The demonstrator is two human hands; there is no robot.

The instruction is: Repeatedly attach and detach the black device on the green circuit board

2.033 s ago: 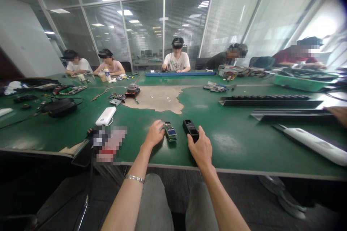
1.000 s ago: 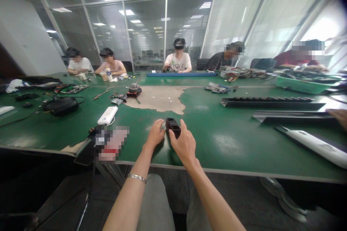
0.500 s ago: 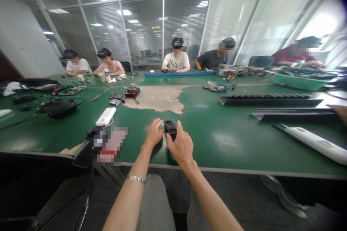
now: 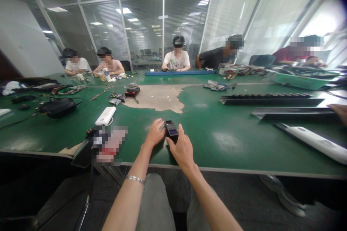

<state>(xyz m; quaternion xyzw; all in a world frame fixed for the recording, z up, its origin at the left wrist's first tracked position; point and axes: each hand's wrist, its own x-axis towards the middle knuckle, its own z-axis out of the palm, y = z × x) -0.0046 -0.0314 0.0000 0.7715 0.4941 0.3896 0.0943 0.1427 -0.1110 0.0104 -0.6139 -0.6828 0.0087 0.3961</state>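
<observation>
A small black box-shaped device [image 4: 171,127] stands on the green tabletop between my hands. A grey panel and a bluish-dark rectangle show on its upper face; its exact kind is unclear. My left hand [image 4: 155,132] has its bent fingers against the device's left side. On the other side, my right hand [image 4: 183,147] holds the lower right part between thumb and fingers. The underside of the device and some of my fingertips are hidden.
A white power bank [image 4: 105,116] with a short cable lies to the left, near a black pouch [image 4: 59,107]. Black metal channels [image 4: 271,100] and a long white tool [image 4: 316,142] lie right. Several people sit across the green table [image 4: 211,155], one behind a blue bar [image 4: 180,73].
The device's top face now shows a bluish rectangle and a grey panel. My left fingers have come in against its side. Across the table, the person in dark clothing leans further right.
</observation>
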